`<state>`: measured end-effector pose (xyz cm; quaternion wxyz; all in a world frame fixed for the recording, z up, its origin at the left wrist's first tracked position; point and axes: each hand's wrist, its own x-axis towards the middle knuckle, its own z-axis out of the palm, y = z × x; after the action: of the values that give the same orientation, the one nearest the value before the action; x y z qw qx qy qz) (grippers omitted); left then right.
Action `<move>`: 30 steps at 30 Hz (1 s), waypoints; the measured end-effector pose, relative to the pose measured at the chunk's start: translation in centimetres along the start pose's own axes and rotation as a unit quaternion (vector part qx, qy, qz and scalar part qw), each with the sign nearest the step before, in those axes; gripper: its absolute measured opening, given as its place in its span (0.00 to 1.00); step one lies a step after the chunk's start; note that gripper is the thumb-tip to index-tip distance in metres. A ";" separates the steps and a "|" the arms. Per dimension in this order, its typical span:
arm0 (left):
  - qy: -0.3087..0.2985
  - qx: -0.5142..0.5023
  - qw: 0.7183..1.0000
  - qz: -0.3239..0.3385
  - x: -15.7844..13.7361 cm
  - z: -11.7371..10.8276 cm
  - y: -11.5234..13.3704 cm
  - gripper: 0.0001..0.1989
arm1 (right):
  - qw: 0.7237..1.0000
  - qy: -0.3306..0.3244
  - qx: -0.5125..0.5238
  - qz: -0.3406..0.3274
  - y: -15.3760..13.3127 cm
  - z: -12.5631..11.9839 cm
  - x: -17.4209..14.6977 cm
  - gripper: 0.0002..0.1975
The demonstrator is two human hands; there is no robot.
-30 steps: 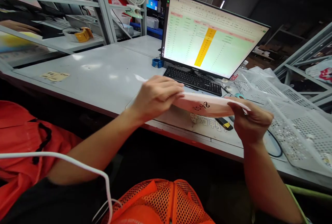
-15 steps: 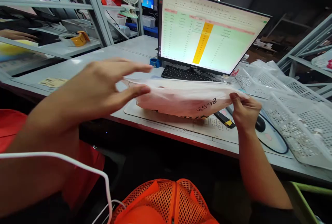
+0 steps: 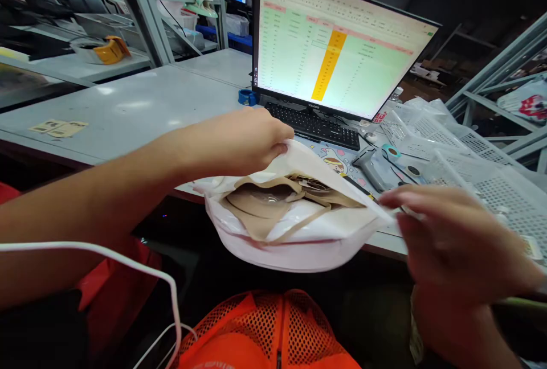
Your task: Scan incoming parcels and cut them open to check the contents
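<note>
A white plastic bag [image 3: 299, 252] hangs over the table's front edge, its mouth gaping up toward me. Inside lies a beige item [image 3: 256, 209] with a strap-like strip, partly under clear plastic; its kind cannot be made out. My left hand [image 3: 252, 138] pinches the far rim of the mouth, fingers closed. At the bag's right corner is my right hand [image 3: 453, 238], smeared by motion, with its fingertips close to or on the corner; whether they grip it cannot be told.
Behind the bag stand a monitor [image 3: 333, 44] and a black keyboard [image 3: 311, 124]. A grey handheld scanner [image 3: 376, 169] and tape rolls [image 3: 391, 151] lie to the right, beside white perforated baskets [image 3: 491, 187]. A white cable [image 3: 128, 266] crosses at lower left.
My left hand has moved right and closed on the bag's rim. The bag has tipped toward me and its mouth has opened, showing the contents. My right hand has shifted right and nearer.
</note>
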<state>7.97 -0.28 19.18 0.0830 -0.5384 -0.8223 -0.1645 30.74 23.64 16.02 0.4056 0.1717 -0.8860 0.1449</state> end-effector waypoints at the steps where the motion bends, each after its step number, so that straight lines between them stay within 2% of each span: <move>1: 0.008 0.008 1.000 -0.009 0.0 0.3 0.2 0.09 | 0.996 -0.078 0.006 -0.035 -1.3 0.0 0.3 0.22; 4: 0.015 0.016 0.999 -0.035 -0.2 0.8 0.4 0.10 | 0.962 -0.241 0.014 -0.127 -3.5 1.4 1.1 0.12; 6: 0.041 -0.003 0.999 -0.017 -0.3 0.9 0.4 0.10 | 0.943 -0.298 -0.011 -0.146 -4.1 2.7 1.2 0.06; 8: 0.065 -0.024 0.998 0.009 -0.4 0.9 0.3 0.11 | 0.934 -0.320 -0.059 -0.149 -4.3 3.9 0.9 0.04; 10: 0.063 -0.026 0.998 0.014 -0.5 0.9 0.3 0.12 | 0.928 -0.321 -0.118 -0.150 -4.2 4.9 0.4 0.01; 12: 0.055 -0.029 0.998 0.001 -0.6 1.2 0.4 0.11 | 0.921 -0.315 -0.168 -0.154 -3.9 5.7 0.0 0.11; 14: 0.067 -0.057 0.996 -0.016 -0.6 1.7 0.5 0.12 | 0.922 -0.294 -0.194 -0.159 -3.2 6.3 -0.1 0.19; 16: 0.089 -0.091 0.991 -0.029 -0.8 1.9 0.5 0.12 | 0.931 -0.265 -0.200 -0.151 -2.2 6.6 0.4 0.22; 18: 0.090 -0.116 0.988 -0.038 -1.1 1.5 0.4 0.13 | 0.945 -0.234 -0.186 -0.133 -0.9 6.4 1.7 0.20; 21: 0.063 -0.189 0.978 -0.062 -2.0 -0.7 -0.1 0.24 | 0.977 -0.160 -0.119 -0.081 0.7 5.3 4.6 0.15; 23: 0.065 -0.263 0.959 -0.087 -3.0 -2.5 -0.8 0.30 | 0.994 -0.071 -0.067 -0.038 1.5 4.4 6.7 0.14; 26: 0.051 -0.346 0.932 -0.098 -4.5 -4.1 -2.3 0.32 | 0.999 0.030 -0.029 -0.007 2.4 3.4 9.5 0.12; 28: 0.046 -0.407 0.908 -0.087 -5.5 -3.8 -3.2 0.38 | 0.998 0.066 -0.015 0.013 2.9 3.2 10.9 0.10; 30: 0.087 -0.486 0.866 -0.079 -6.6 -2.5 -3.5 0.45 | 0.996 0.078 0.007 0.039 3.3 3.2 12.1 0.08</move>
<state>7.34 -8.16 18.77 -0.1318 -0.4273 -0.6673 -0.5956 19.78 23.11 22.91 0.4664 0.1281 -0.8567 0.1795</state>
